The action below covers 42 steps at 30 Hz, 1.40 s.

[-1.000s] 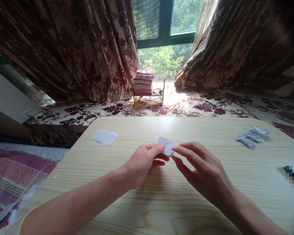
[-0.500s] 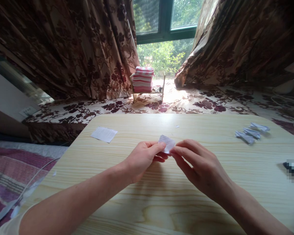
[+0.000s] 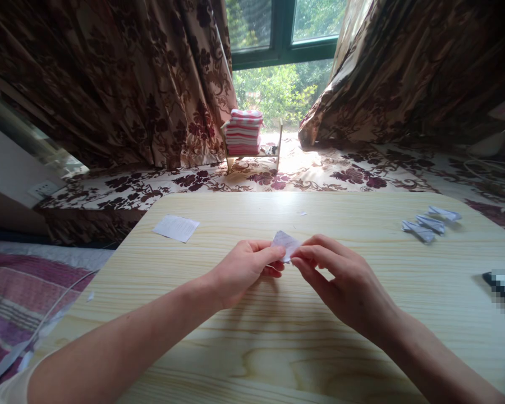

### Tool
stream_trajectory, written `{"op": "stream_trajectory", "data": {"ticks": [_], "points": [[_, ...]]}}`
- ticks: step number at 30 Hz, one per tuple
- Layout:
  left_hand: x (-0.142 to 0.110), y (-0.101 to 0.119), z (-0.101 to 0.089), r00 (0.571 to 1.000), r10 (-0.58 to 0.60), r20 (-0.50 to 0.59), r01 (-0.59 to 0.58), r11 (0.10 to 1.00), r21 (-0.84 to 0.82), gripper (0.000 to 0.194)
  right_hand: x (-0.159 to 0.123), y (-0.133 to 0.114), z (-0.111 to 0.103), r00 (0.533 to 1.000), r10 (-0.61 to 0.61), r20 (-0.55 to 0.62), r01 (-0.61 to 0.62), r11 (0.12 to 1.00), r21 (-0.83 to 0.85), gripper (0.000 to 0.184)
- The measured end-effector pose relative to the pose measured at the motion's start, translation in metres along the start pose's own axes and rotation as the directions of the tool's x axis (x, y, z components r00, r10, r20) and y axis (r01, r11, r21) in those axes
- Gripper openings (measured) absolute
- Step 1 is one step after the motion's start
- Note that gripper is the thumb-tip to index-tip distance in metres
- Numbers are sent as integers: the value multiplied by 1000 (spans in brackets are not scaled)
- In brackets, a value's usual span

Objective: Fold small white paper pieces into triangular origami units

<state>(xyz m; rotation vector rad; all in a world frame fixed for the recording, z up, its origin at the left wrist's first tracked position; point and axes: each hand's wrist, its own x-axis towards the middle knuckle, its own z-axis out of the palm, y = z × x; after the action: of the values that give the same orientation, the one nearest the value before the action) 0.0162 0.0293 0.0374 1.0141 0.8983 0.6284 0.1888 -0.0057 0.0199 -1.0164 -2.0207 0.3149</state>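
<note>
A small piece of paper (image 3: 283, 241), pale and roughly square with faint printed lines, is held above the middle of the table (image 3: 219, 348). My left hand (image 3: 252, 266) pinches its left side, thumb on top and fingers beneath. At the paper's lower right corner, my right hand (image 3: 336, 275) has its thumb and fingertips pressed together on the edge. Fingers hide part of the paper's underside.
To the left lies a flat printed paper sheet (image 3: 177, 228). Several folded paper pieces (image 3: 421, 231) rest at the far right, and a dark-edged, pixelated object (image 3: 503, 289) sits at the right edge. Behind the table, a small rack (image 3: 252, 155) carries folded striped cloths (image 3: 244, 132).
My right hand's fingers have come together and closed on the paper's lower right corner. My left hand keeps its pinch. The view has tilted slightly.
</note>
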Motion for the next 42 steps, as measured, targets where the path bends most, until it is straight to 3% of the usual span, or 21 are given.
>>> {"op": "stream_trajectory", "data": {"ticks": [3,5,7,9,13,18,20,22,24,26,29,32,42], "points": [[2,3,-2,999,2,-37,-2,1000,8,26,1,-2,-2,997,71,-20,-69,996,64,12],[1,7,-3,985,100,-138,-86,991,100,27,2,-5,-4,982,186,-25,-180,972,153,14],[-1,12,-4,949,255,-188,-199,942,271,28,5,-8,-7,942,336,6,-325,906,271,17],[-3,15,-4,939,320,-125,-256,894,367,24,7,-10,-10,881,469,59,-454,806,381,21],[-5,12,-4,974,228,13,-226,954,198,33,10,-9,-12,793,597,119,-567,655,500,30],[-4,6,2,980,199,5,-198,973,117,22,7,-6,-6,781,612,125,-572,621,536,31],[-4,5,2,983,182,-19,-179,978,107,20,5,-4,-4,807,585,80,-550,695,463,26],[-3,5,1,984,172,-53,-166,980,106,20,2,-2,-3,873,487,-26,-452,828,331,15],[-2,5,0,984,159,-79,-149,982,115,19,1,0,-3,951,291,-105,-271,947,169,10],[-2,5,0,985,144,-93,-132,983,126,20,1,2,-5,991,83,-105,-80,996,34,14],[-4,6,1,986,130,-102,-113,981,158,20,1,4,-9,993,-100,-68,93,991,-99,19],[-5,7,2,986,129,-101,-106,973,206,21,1,3,-12,983,-182,-33,171,963,-208,23],[-7,6,4,985,168,-49,-149,950,274,22,4,-4,-17,960,-277,49,277,897,-343,17]]}}
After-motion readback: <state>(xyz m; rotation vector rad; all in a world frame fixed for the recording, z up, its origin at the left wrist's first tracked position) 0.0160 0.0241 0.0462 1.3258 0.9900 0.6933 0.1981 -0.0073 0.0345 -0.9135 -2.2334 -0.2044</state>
